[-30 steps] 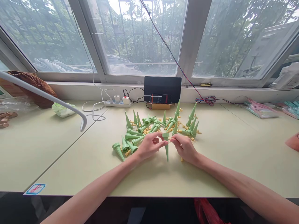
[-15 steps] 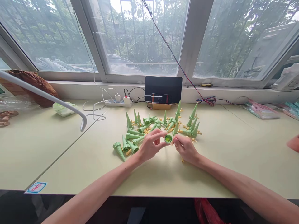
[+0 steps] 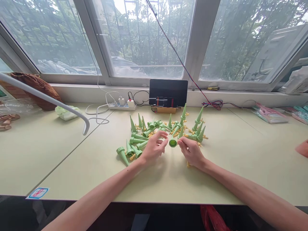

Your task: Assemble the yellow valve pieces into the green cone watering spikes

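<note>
A green cone-shaped piece (image 3: 172, 143) with its round open end toward me is held at its right edge by my right hand (image 3: 191, 152), whose fingers are pinched. Just left of that piece, apart from it, is my left hand (image 3: 155, 147), fingers spread and holding nothing. Beyond and left of my hands lie several green spikes (image 3: 122, 155) with yellow nozzles, some on their sides. Others, like the green spike (image 3: 197, 118) at the right, stand upright. A yellow piece (image 3: 188, 164) lies beneath my right hand.
A dark tablet (image 3: 168, 92) leans by the window behind a phone. White power strip (image 3: 122, 106) and cables lie left of it. A grey curved bar (image 3: 48, 96) crosses the left side. Pink packages (image 3: 271, 114) are at the right, and another person's hand (image 3: 302, 148) shows at the right edge.
My left hand has let go of the green piece and moved slightly left. My right hand stays in place with the piece, which has tilted slightly.
</note>
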The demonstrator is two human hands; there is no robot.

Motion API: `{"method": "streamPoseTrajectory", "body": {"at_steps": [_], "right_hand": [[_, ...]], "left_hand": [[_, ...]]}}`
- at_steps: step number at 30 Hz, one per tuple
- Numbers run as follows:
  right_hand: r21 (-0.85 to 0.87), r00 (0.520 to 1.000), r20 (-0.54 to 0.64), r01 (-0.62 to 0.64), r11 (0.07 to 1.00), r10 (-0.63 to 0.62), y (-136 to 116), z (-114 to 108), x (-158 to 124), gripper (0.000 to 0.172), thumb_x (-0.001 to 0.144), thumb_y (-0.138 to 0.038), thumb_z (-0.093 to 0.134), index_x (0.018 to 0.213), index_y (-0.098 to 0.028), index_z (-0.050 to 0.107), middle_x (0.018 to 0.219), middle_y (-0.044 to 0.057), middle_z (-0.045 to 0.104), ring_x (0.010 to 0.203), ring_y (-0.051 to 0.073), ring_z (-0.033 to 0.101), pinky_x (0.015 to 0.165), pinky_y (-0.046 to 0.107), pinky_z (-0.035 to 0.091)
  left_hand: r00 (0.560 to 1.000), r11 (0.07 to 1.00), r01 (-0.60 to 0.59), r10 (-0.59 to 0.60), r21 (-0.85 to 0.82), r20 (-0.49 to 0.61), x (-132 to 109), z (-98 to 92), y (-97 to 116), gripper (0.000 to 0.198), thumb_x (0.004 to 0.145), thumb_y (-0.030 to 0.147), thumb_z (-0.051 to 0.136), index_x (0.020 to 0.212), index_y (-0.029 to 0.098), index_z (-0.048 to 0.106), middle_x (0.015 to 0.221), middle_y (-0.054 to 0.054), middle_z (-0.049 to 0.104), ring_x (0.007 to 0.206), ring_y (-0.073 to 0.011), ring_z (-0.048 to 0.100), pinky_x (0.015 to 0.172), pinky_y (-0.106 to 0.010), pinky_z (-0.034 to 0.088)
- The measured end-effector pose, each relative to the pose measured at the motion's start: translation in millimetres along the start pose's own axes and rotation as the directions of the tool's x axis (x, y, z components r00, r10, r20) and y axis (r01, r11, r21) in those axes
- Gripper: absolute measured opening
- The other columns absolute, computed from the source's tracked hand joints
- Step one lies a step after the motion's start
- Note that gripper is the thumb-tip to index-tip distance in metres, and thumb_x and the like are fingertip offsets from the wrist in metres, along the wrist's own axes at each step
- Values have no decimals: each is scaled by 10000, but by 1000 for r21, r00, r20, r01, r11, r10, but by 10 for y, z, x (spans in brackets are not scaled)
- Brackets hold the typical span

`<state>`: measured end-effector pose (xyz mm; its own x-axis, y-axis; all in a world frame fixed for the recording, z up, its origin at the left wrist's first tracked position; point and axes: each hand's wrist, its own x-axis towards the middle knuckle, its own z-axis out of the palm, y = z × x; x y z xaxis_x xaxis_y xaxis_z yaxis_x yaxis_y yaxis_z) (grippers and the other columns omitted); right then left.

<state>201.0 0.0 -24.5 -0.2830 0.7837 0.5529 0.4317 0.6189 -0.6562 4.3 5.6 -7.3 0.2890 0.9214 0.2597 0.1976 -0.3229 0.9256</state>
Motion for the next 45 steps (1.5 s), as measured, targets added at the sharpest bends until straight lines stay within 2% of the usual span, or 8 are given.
{"method": "streamPoseTrajectory", "body": {"at_steps": [4,8,14,20,25,34,40,45], "right_hand": [[-57,997,17,75,996,-75,10,-7,5,319,1000,-349,380,769,-195,536,638,-5,497,568,126,417,558,250,357],[-72,993,30,113,991,-111,15,-16,-3,304,1000,-323,386,776,-192,545,641,-5,497,566,123,418,553,242,348],[-60,994,31,103,993,-102,36,-13,-16,310,998,-316,390,746,-192,521,613,-21,456,547,114,383,539,238,331],[-27,999,41,21,999,-20,37,3,-24,376,993,-370,379,661,-200,434,579,-34,390,528,112,323,515,246,304],[160,986,90,-155,975,142,-25,17,-37,408,981,-449,392,660,-201,445,509,-46,396,466,103,361,482,246,325],[563,865,364,-499,658,344,-35,65,-24,433,916,-555,484,667,-203,437,467,-106,240,358,50,193,347,196,177],[439,927,186,-375,817,326,-71,35,-18,399,949,-527,444,715,-204,465,487,-82,330,379,79,351,393,219,296],[157,985,8,-170,973,171,-54,-15,0,358,969,-453,438,730,-195,510,552,-41,416,485,103,382,474,240,332]], "left_hand": [[979,983,160,-147,-89,139,7,-25,17,414,898,551,500,771,160,539,455,39,503,366,-79,450,383,-181,371],[955,976,189,-157,-110,251,-14,-26,57,386,836,548,610,848,165,560,469,42,536,380,-83,469,419,-187,377],[963,987,151,-135,-52,232,-33,-35,80,373,823,520,638,927,165,588,499,49,517,431,-93,495,441,-197,403],[988,994,-89,81,58,135,-45,-9,39,343,792,432,699,991,173,594,839,-5,596,538,-57,526,487,-184,459],[955,939,-293,281,177,89,-37,22,-52,258,837,376,671,1011,188,647,1008,-47,584,596,-46,536,492,-166,483],[858,807,-508,506,300,89,-28,25,-187,189,910,252,588,1085,225,654,1078,-63,557,593,-35,544,549,-198,519],[943,893,-321,331,316,25,-20,33,-77,257,886,275,602,1140,237,616,1146,-72,490,624,-46,570,529,-196,516],[998,991,-62,61,117,9,-14,10,34,303,919,450,511,1042,178,563,996,-51,589,520,-53,534,417,-173,436]]}}
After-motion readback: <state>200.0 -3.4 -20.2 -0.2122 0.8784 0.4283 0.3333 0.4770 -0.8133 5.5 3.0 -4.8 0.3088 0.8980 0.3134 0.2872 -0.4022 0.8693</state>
